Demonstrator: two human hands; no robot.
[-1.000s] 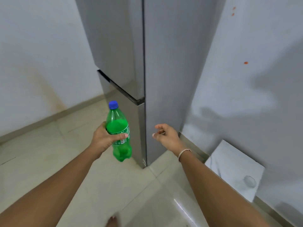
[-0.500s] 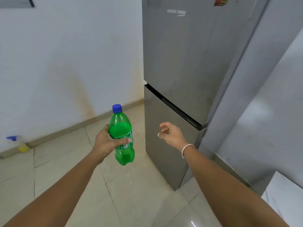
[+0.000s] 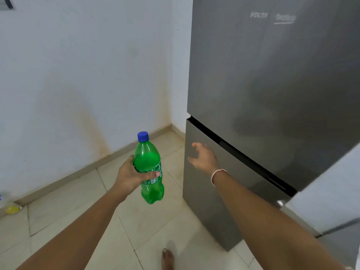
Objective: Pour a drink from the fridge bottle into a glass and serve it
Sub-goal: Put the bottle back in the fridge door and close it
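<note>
Bottle: I had the green bottle [image 3: 149, 168] upright in front of me, clear of the fridge and above the floor tiles; its blue cap [image 3: 143, 136] was on; it looked well filled.
Left hand: my left hand [image 3: 130, 177] was wrapped round the bottle's middle, thumb across the label, fingers behind.
Right hand: my right hand [image 3: 203, 157] was spread loosely, fingers relaxed, nothing in it; it hung just in front of the lower fridge door; whether it touched the door I could not tell.
Fridge: the grey fridge [image 3: 272, 94] stood to my right, both doors looking closed.
Floor: pale tiles [image 3: 78, 207] ran to the wall; my bare foot [image 3: 167, 259] showed at the bottom edge.
Progress: the bottle was out, so I judged the fetching done; no glass was in view; uncapping, pouring and serving were all left.
</note>
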